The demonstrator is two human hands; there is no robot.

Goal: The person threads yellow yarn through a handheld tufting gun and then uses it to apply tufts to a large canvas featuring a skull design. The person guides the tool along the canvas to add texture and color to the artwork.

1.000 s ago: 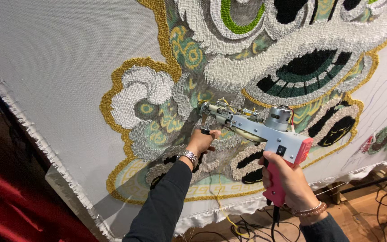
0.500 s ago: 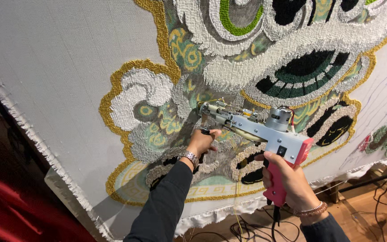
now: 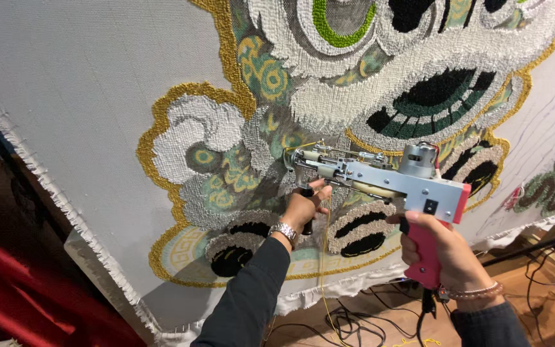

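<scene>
Hands (image 3: 448,250) gripping tufting gun (image 3: 380,177), tufted cloth (image 3: 97,96)

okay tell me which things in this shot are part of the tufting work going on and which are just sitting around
In use:
tufting gun
left hand on its front handle
right hand on its pink grip
stretched cloth with the tufted design
yellow yarn hanging below the gun

Lying about:
black cables on the wooden floor
red fabric at lower left

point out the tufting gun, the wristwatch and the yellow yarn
tufting gun (image 3: 412,186), head view, on its silver body
wristwatch (image 3: 284,231), head view, on the metal band
yellow yarn (image 3: 322,270), head view, on the hanging strand
</scene>
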